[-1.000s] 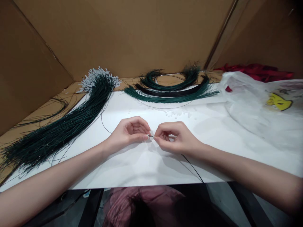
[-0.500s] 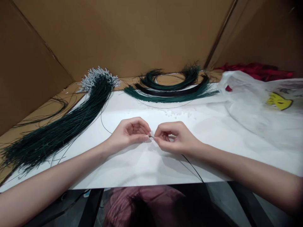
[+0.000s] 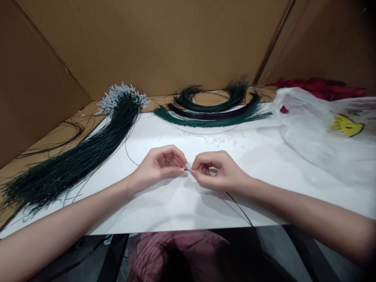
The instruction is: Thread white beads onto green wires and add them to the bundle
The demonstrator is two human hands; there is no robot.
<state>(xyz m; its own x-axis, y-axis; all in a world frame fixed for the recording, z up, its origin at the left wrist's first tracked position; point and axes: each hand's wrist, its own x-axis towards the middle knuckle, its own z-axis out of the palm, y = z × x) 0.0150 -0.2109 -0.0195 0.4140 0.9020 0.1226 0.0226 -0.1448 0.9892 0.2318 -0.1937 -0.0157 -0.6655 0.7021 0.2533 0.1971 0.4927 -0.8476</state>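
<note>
My left hand is closed in a pinch at the middle of the white sheet, its thumb and fingertip on one end of a short stretch of thin dark wire. Facing it, my right hand pinches the same stretch with thumb and forefinger. A tiny pale bit shows at the left fingertips, too small to name. Below the right wrist a dark strand runs down to the sheet's front edge. Several small white beads lie scattered just beyond my hands.
A large bundle of dark green wires with white beaded tips lies to the left. Curved green and black wire bundles rest at the back. On the right are a clear plastic bag and red fabric. Cardboard walls enclose the table.
</note>
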